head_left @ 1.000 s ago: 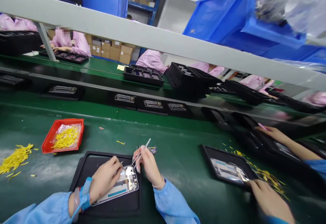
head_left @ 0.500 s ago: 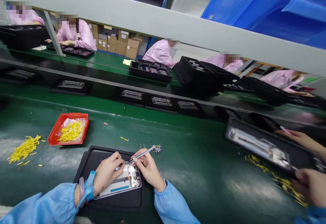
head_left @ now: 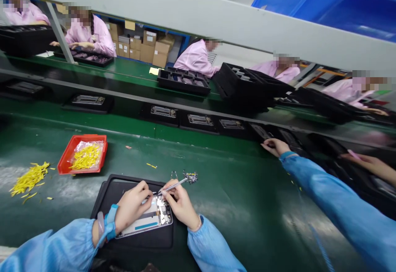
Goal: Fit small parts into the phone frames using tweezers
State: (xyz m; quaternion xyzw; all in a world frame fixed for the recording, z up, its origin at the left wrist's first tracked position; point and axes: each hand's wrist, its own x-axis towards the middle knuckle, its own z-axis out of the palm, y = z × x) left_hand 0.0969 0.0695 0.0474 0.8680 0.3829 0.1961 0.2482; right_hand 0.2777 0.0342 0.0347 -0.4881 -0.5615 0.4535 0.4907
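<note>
A phone frame [head_left: 148, 220] with its inner parts exposed lies in a black tray [head_left: 109, 193] on the green bench. My left hand [head_left: 131, 208] rests on the frame's upper left, fingers curled and pinching at it; what they hold is hidden. My right hand [head_left: 181, 204] is closed on metal tweezers [head_left: 173, 186], whose tips point down at the frame's top edge. A small heap of tiny metal parts [head_left: 191, 176] lies just beyond the tray.
A red tray [head_left: 68, 156] of yellow strips and loose yellow strips [head_left: 29, 178] lie at left. A co-worker's blue sleeve [head_left: 334, 206] reaches across at right toward black trays on the belt [head_left: 198, 120]. People in pink sit behind.
The co-worker at right has moved their tray away and now stretches an arm out to the belt. My hands stay on the frame; the tweezers tilted lower.
</note>
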